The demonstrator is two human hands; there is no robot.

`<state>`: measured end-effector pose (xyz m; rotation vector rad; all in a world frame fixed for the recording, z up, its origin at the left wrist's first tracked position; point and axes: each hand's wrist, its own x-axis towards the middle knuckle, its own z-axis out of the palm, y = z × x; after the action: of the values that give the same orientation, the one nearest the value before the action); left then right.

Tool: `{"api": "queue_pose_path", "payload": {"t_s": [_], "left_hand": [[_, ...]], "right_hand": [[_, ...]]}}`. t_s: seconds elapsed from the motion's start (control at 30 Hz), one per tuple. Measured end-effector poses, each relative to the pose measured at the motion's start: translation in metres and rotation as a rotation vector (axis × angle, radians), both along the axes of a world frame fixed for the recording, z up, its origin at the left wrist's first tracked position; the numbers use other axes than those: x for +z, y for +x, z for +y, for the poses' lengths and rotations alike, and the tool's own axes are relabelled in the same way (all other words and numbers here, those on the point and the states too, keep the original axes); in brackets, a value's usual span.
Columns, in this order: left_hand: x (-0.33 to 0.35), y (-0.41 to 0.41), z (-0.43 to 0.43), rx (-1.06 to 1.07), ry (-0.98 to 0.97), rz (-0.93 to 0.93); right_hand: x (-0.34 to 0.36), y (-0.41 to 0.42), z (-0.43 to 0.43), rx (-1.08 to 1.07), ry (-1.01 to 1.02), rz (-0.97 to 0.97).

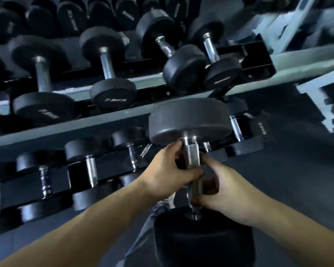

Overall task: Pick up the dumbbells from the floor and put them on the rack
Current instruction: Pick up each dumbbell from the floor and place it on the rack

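I hold a large black dumbbell (189,120) with a knurled steel handle, pointing away from me, in front of the rack (108,117). My left hand (168,170) grips the handle's upper part from the left. My right hand (218,191) wraps the lower part from the right. The far head hovers level with the rack's grey middle rail; the near head hangs low, close to my body. The dumbbell is off the floor and touches no shelf.
Several black dumbbells lie on the middle shelf (112,74) and on the lower shelf (89,164). More fill the top row (69,14). Dark floor (297,170) spreads to the right, with a grey bench frame (312,89) at far right.
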<state>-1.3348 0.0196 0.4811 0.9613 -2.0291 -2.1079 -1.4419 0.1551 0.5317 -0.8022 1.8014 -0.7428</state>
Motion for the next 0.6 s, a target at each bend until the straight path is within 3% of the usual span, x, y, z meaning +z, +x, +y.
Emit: {"api": "queue_pose_path", "payload": {"t_s": [0.3,0.6], "left_hand": [[0.019,-0.223,0.001,-0.099,-0.028,0.043],[0.02,-0.416,-0.007,-0.038,-0.002,0.022]], "right_hand": [[0.021,-0.203,0.011,-0.165,-0.053,-0.017],[0.021,-0.403,-0.003,-0.079,-0.023,0.029]]}}
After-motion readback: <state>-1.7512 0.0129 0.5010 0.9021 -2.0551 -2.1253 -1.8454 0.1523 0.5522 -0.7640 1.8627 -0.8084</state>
